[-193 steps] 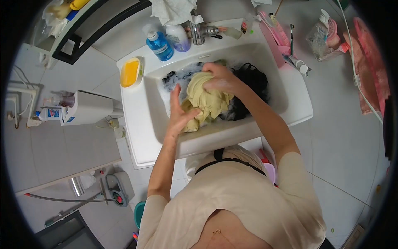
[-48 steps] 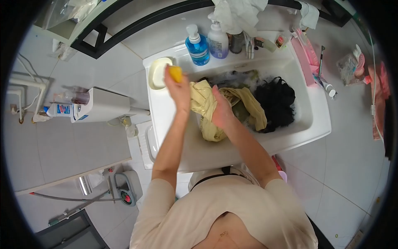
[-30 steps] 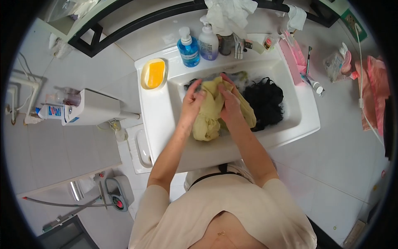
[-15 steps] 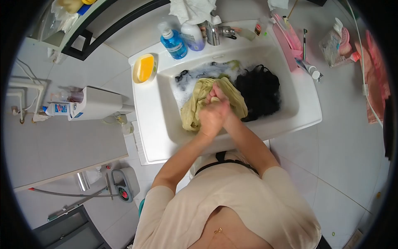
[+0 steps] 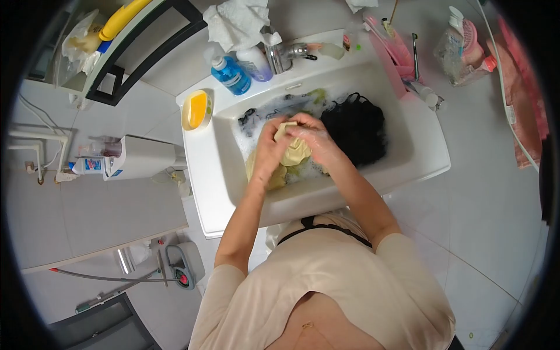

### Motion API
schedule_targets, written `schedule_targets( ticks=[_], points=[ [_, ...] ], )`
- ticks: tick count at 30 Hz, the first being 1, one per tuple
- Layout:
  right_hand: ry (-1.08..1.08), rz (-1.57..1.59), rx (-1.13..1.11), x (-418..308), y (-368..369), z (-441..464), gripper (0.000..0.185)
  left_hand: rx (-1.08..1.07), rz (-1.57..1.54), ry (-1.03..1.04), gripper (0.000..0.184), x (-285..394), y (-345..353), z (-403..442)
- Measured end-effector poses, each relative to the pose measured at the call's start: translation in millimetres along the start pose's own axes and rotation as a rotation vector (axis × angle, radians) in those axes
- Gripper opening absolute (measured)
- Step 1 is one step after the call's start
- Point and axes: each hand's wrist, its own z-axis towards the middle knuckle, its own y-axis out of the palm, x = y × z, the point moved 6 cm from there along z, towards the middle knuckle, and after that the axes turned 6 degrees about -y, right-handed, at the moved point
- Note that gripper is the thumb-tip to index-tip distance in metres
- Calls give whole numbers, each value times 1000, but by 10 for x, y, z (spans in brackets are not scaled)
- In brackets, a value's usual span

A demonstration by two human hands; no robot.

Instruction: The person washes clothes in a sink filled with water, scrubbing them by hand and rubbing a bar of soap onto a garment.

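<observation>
A wet yellow-green garment (image 5: 296, 153) is bunched up between my two hands over the sink (image 5: 417, 140). My left hand (image 5: 272, 146) is closed on its left side, fingers curled at the top. My right hand (image 5: 317, 141) grips the cloth from the right, with suds on its skin. Lower folds of the garment hang into the basin beneath my left wrist. Just right of my right hand lies a black garment (image 5: 354, 129). Behind both hands, dark and greyish cloth (image 5: 286, 107) soaks in foamy water.
On the sink's back rim stand a blue bottle (image 5: 231, 76), a white-purple bottle (image 5: 254, 64) and the faucet (image 5: 274, 57). A soap dish with yellow soap (image 5: 197, 109) sits at the left corner. A pink holder (image 5: 389, 64) with a toothpaste tube (image 5: 424, 93) is at the right.
My hands have come apart from being clasped together and now hold the yellow-green garment raised and gathered between them. Less of it is spread over the basin. The view has shifted slightly.
</observation>
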Motion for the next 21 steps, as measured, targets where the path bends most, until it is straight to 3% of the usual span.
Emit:
schedule_targets(
  ticks=[2, 5, 8, 9, 11, 13, 16, 17, 20, 21],
  points=[
    [-13, 86, 130, -219, -34, 11, 12, -245, 248, -97, 26, -202, 191, -154],
    [-67, 308, 199, -366, -189, 38, 16, -188, 223, -104, 36, -711, -42, -100],
    [-24, 322, 479, 61, -689, 67, 19, -47, -228, 24, 37, -233, -134, -148],
    [0, 337, 542, 179, -687, 37, 18, -22, -331, -50, 32, -25, -30, -201],
    [-309, -241, 404, 629, -894, 140, 10, -59, 17, 75, 27, 166, 235, -286],
    [-16, 605, 225, 815, -523, 170, 16, -14, 509, 277, 17, 137, 471, -327],
    [343, 414, 622, 923, -90, -167, 20, 540, 710, 33, 16, -178, -29, 32],
    [456, 400, 614, 866, 62, -286, 23, 515, 261, -9, 18, -309, -231, 128],
    [305, 477, 599, 921, -15, -181, 27, 604, 428, 138, 13, 11, -34, -154],
    [219, 520, 488, 1117, -193, -84, 28, 589, 481, 173, 11, -13, 131, -285]
  ],
)
